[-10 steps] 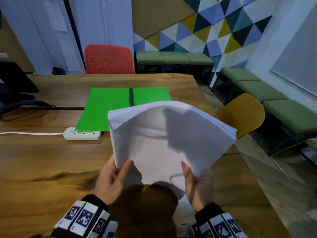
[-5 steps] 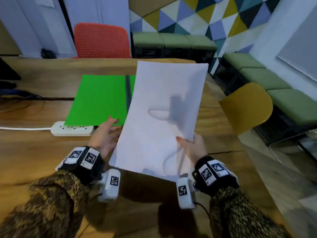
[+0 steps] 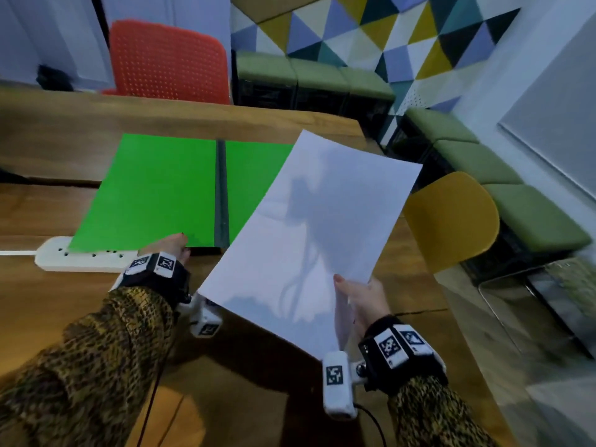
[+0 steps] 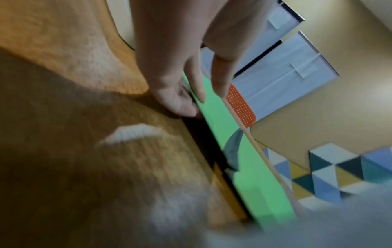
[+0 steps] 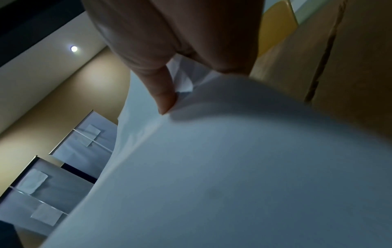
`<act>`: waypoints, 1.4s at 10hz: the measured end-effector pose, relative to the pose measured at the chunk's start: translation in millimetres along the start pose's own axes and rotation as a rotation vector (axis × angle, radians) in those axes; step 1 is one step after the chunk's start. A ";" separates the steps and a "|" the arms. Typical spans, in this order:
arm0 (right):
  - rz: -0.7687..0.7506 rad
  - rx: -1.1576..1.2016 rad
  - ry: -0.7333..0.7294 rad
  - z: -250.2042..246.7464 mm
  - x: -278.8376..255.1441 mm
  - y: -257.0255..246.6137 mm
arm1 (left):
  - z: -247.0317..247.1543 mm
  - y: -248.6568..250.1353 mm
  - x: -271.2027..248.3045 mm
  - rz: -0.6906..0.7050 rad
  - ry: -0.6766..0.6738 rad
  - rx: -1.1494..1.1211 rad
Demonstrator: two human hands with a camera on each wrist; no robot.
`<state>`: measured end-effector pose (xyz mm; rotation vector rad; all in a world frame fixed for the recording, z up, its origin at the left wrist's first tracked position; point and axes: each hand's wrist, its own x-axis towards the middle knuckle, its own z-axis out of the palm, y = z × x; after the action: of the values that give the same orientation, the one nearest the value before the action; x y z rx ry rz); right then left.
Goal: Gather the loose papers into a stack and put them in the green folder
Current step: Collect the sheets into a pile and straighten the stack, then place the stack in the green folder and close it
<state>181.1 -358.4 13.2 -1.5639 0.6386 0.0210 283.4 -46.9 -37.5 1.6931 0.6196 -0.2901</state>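
Papers (image 3: 316, 233) outside green folder (image 3: 154, 191)

Dim warm light – wrist views blurred, head view edges smeared

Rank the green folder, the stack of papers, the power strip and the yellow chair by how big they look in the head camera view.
1. Stack of papers and green folder: look about alike; the papers are nearer and cover part of the folder, so no ranking.
2. Yellow chair.
3. Power strip, partly under the folder.
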 end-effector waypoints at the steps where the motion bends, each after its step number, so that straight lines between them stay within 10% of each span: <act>1: 0.009 -0.006 -0.007 -1.4 9.0 -0.1 | -11.8 -6.4 -12.1 -0.142 -0.008 -0.360; 3: 0.117 -0.067 -0.030 3.5 23.1 10.5 | -24.9 -50.3 -47.9 0.001 0.284 -0.097; 9: 0.321 -0.516 -0.053 -19.8 -33.2 74.1 | -59.7 -114.1 -167.9 -0.088 0.209 -0.248; 14: 0.342 -0.539 -0.002 -8.9 -50.6 66.8 | -55.6 -106.4 -208.6 0.244 0.235 -0.035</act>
<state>108.4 -344.7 -27.2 -1.9468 0.9456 0.4854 45.1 -31.8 -6.6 1.7621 0.5778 0.0944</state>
